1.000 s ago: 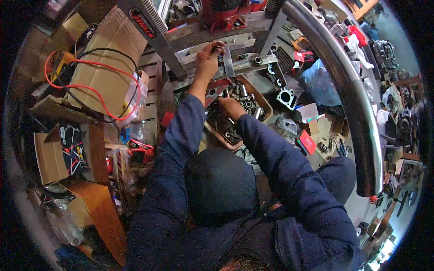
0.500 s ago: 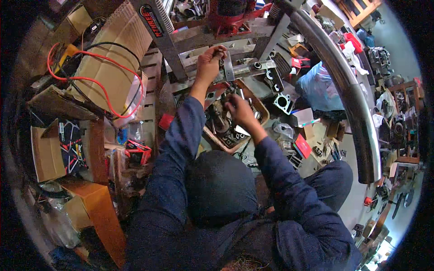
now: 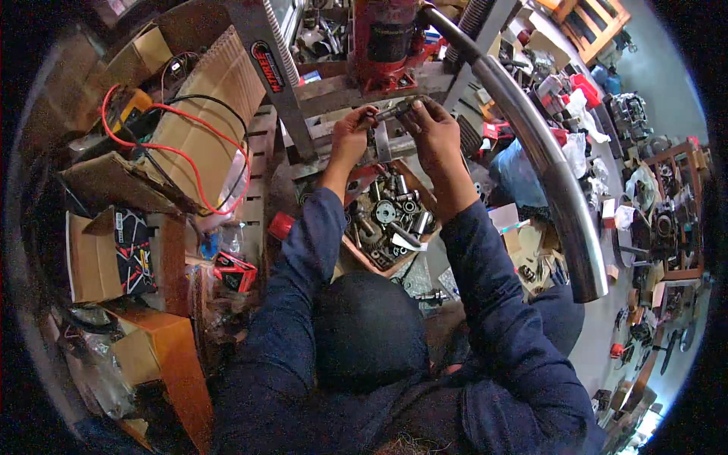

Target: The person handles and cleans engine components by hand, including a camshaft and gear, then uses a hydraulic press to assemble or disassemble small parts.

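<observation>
My left hand and my right hand are raised in front of the shop press frame, fingertips facing each other. Between them runs a short metal shaft-like part, its exact kind too small to make out. The right fingers pinch its thicker dark end. At the other end my left fingers are closed, partly hiding what they grip. A flat metal strip hangs or stands just below the left fingers. Beneath both hands sits a shallow tray full of loose parts, among them a round metal disc and several cylindrical pieces.
Behind my hands stands a red bottle jack in the press frame. Its long steel handle slants down at the right. An open cardboard box with red and black cables lies left. A blue plastic bag rests beyond my right forearm.
My right hand has risen from the parts tray to meet the left, now gripping the dark end of the metal part. The left hand stays near the same spot, slightly lower. The view has shifted a little.
</observation>
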### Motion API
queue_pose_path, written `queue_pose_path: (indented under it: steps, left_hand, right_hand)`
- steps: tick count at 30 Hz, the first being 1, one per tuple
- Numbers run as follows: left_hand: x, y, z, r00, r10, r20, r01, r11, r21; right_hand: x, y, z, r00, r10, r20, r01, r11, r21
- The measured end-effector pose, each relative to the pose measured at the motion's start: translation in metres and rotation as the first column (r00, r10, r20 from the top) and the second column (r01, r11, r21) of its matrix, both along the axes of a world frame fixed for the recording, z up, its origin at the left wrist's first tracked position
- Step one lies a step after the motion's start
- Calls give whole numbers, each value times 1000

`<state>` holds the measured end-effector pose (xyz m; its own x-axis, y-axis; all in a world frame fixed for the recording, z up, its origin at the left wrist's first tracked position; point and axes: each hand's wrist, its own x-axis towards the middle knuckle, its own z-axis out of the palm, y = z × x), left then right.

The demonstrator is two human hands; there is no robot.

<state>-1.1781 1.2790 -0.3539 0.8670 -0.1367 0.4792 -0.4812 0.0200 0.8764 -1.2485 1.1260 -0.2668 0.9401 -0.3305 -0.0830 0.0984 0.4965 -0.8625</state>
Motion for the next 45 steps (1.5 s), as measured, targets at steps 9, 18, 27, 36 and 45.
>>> queue_pose_path:
  steps: [9,18,27,36,45]
  left_hand:
    - [-3,-1,-1,991,-15,-136,11,1000,-27]
    - [-2,0,6,974,-113,-198,101,992,-69]
    - [-17,3,26,996,-55,-77,51,997,-55]
    - [-6,2,6,996,-50,-77,46,998,-53]
    - [8,-4,-16,977,-183,-108,155,961,-230]
  right_hand:
    - [7,28,-16,964,-225,144,262,905,-336]
    - [-10,43,27,936,-342,79,351,918,-185]
    - [-14,34,89,854,516,-73,-481,834,269]
    - [4,29,89,1000,17,0,-8,476,-880]
    - [-23,32,123,935,42,353,355,-62,-933]
